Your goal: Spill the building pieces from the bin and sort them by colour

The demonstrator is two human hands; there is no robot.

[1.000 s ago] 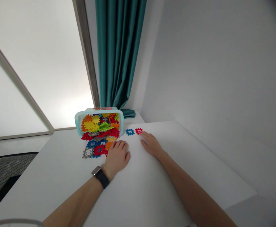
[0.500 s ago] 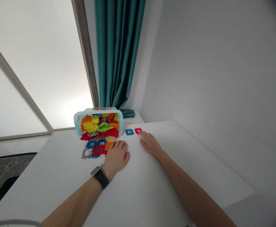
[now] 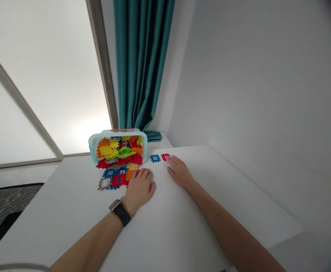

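My right hand (image 3: 180,172) lies low over the white table, fingers stretched out, with its fingertips at the edge of a red square window-shaped building tile (image 3: 165,156). Just left of that tile, a blue window tile (image 3: 155,158) lies flat, a small gap between them. My left hand (image 3: 140,186), wearing a black watch (image 3: 120,212) on the wrist, rests palm down with fingers together beside a pile of tiles. It partly covers an orange tile (image 3: 129,174). In the same pile lie a red window tile (image 3: 118,179), a grey tile (image 3: 105,183) and blue ones (image 3: 108,173).
A pale blue tub (image 3: 145,149) lies on its side behind the pile, with colourful interlocking tiles spilling from its mouth. A green curtain (image 3: 142,68) hangs behind the white table (image 3: 165,226). A grey wall (image 3: 253,94) runs along the right side.
My right hand has shifted very slightly, its fingers a touch higher over the red tile's edge. My left hand and the tiles look unmoved.
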